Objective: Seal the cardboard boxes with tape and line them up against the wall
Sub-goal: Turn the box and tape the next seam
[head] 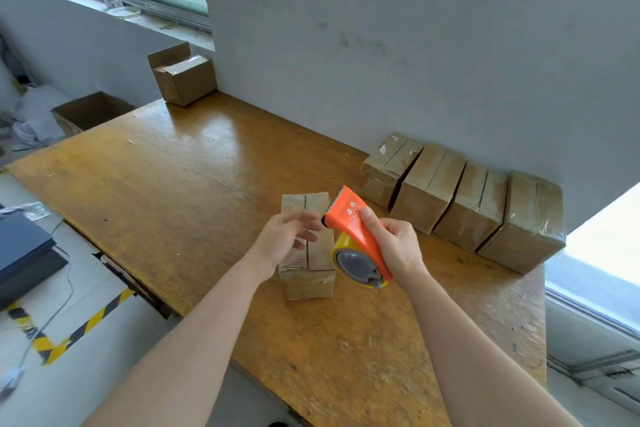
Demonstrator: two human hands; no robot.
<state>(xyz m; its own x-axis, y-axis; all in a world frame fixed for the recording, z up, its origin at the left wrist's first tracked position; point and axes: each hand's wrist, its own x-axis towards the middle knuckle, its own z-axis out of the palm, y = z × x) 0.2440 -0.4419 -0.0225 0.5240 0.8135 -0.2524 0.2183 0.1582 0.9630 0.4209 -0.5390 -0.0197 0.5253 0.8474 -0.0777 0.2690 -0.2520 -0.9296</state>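
Note:
A small cardboard box (317, 267) stands on the wooden table (173, 184) in front of me, its top flaps closed with a seam down the middle. My right hand (394, 246) grips an orange tape dispenser (349, 218) with a yellow roll, held just right of the box, its toothed blade pointing up and left. My left hand (287, 239) hovers above the box with fingers loosely bent, its fingertips close to the blade; whether they pinch the clear tape end I cannot tell. Several taped boxes (460, 204) stand in a row against the wall.
An open cardboard box (183, 76) sits at the table's far corner by the wall. Another open box (90, 111) stands beyond the table's left edge. Yellow-black floor tape (86, 322) and a dark case (24, 253) lie to the left. A window ledge runs on the right.

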